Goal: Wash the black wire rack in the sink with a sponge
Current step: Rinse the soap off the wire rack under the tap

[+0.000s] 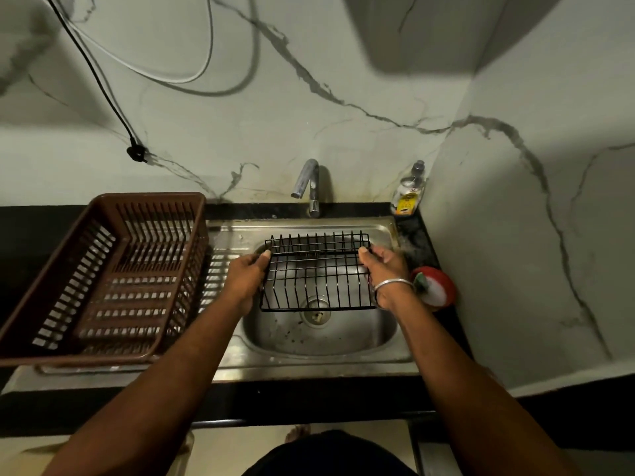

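**Forearms out, rack held over the basin, no scrubbing yet**

Forearms come first, reaching in from five and seven o'clock. My left hand (pixel 245 276) grips the nine o'clock side of the black wire rack (pixel 318 269), thumb curled over its top wire. My right hand (pixel 385 269) pinches the three o'clock side the same way. The rack is held level above the sink (pixel 309 367), over the drain and off the bottom.

I judge this the opening step: the rack is being placed, and neither hand holds a sponge. Next I would rest the rack in the basin or hold it one-handed. That frees the right hand for the red-and-white scrubber (pixel 434 288) (I take it for the sponge) on the counter at three o'clock, just beside that wrist. I see no water falling from the tap (pixel 309 187) at twelve, so it needs opening too.

Around this, a pale veined wall (pixel 343 115) fills the upper half, with loose cables (pixel 103 87) hanging at eleven. A black counter (pixel 34 228) runs beneath it. On the steel drainboard at nine sits a brown slatted basket (pixel 103 276), touching the sink's edge. A soap bottle (pixel 409 190) stands in the corner at one.
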